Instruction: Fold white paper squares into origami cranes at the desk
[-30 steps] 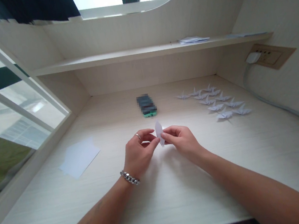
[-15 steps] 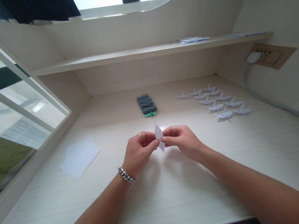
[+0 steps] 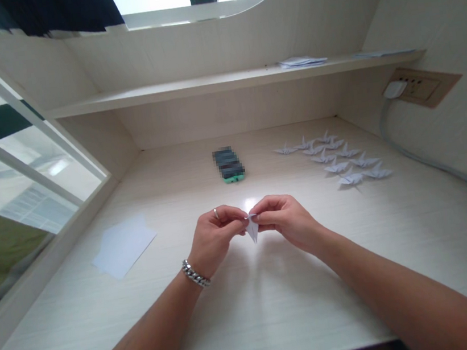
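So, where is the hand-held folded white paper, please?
In the head view, the folded white paper is below centre, between the left hand and right hand, both pinching it.

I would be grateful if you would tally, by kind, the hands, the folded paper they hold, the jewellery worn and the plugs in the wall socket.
Hands: 2 (left hand, right hand)
Folded paper: 1
Ring: 1
Bracelet: 1
Plug: 1
Total: 6

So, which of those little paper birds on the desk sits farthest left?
The paper bird closest to the dark, green-edged object; all the other birds in that group stand to its right.
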A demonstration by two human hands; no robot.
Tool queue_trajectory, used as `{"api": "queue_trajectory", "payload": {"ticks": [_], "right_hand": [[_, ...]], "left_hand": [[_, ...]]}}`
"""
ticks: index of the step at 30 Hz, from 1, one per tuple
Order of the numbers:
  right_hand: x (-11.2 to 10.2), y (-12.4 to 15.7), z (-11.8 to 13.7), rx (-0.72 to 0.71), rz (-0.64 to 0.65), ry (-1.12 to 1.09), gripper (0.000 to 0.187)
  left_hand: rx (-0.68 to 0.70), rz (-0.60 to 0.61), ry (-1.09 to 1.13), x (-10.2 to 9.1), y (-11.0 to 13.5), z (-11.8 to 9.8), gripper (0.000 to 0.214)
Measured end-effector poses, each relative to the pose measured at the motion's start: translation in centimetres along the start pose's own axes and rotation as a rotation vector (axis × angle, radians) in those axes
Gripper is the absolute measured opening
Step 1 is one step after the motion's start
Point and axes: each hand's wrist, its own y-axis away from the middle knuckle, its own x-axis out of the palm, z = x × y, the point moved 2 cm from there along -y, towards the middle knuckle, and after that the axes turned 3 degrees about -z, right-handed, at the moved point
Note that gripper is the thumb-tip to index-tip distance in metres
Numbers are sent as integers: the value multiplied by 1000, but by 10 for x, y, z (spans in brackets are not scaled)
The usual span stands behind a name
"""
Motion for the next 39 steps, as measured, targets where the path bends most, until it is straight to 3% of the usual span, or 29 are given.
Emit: {"api": "queue_trajectory", "payload": {"ticks": [7,10,14,18,25,39], "right_hand": [[0,1,0,-13,-41,62,17],[-3,0,-1,-95,-90,177,15],[-5,0,-2,-249,-125,294,14],[-5,2,-2,-325,-133,353,13],[-5,0,-5,-262,-89,362,24],[-7,-1,-5,-201,-96,519,17]], "left_hand": [[90,4,-113,0,1,-2,7],[87,7,-130,0,1,-2,6],[30,-5,-51,-1,1,-2,21],[33,11,-127,-2,0,0,25],[96,17,-216,-5,-2,5,22],[110,-9,-339,-1,-1,5,20]]}}
